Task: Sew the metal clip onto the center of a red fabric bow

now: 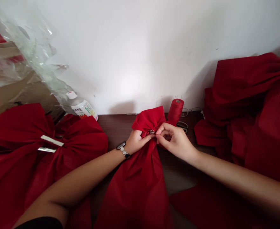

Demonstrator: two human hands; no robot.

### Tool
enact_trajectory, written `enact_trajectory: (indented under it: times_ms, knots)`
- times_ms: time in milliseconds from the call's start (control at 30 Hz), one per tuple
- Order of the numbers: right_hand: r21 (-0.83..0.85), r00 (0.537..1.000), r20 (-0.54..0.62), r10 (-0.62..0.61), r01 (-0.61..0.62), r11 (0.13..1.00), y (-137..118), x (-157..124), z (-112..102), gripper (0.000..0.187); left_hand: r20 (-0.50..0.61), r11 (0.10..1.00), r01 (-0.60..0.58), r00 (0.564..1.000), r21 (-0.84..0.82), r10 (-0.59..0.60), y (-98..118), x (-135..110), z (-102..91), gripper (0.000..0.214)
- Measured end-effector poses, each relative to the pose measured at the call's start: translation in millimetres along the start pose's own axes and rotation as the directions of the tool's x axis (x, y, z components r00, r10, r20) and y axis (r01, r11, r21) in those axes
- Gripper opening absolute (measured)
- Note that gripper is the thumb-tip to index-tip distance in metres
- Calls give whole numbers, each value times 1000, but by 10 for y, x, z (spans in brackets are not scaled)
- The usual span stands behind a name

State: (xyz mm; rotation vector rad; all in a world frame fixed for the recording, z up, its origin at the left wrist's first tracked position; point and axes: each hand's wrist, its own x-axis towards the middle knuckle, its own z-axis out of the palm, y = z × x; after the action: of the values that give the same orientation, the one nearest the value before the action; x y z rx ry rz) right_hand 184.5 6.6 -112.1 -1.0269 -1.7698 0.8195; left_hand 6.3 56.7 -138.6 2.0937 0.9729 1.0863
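Observation:
A length of red cloth (135,187) lies on the table and is gathered into a narrow waist near its far end. My left hand (138,142) grips that gathered waist from the left. My right hand (175,141) pinches at the same spot with thumb and forefinger, right beside a small metal clip (151,131) on the folds. The fingers partly hide the clip. A watch with a dark band (123,149) sits on my left wrist.
Behind my hands stand a red thread spool (175,111), glasses (189,111) and scissor handles (182,125) on the dark wooden table (113,122). A clipped red cloth bow (46,149) lies left, a red cloth pile (249,108) right, and a bottle (81,107) stands by clear plastic film (27,54).

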Motion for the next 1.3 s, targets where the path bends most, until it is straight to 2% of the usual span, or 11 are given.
enact_trajectory:
  times_ms: [200, 367, 500, 667, 1033, 1300]
  knots:
    - [79, 998, -3, 62, -61, 995, 15, 3, 38, 5, 12, 997, -47, 999, 62, 47, 24, -6, 1, 25]
    - [158, 996, 5, 87, -86, 984, 33, 2, 40, 10, -12, 993, -46, 999, 106, 48, -7, -24, 14, 29]
    - [208, 991, 30, 128, -131, 969, 40, 7, 35, 10, -21, 998, -35, 999, 45, 36, -63, -31, 31, 37]
    - [211, 990, 51, 131, -139, 968, 48, 9, 40, 8, 31, 999, -30, 999, 34, 29, -82, -19, 18, 38]
    - [151, 991, 58, 121, -128, 980, 53, 8, 47, 6, 118, 996, -47, 992, 80, 37, -10, -12, -9, 24]
    - [127, 989, 66, 129, -137, 982, 44, 0, 50, 6, 141, 995, -40, 990, 94, 27, 40, -13, -14, 21]
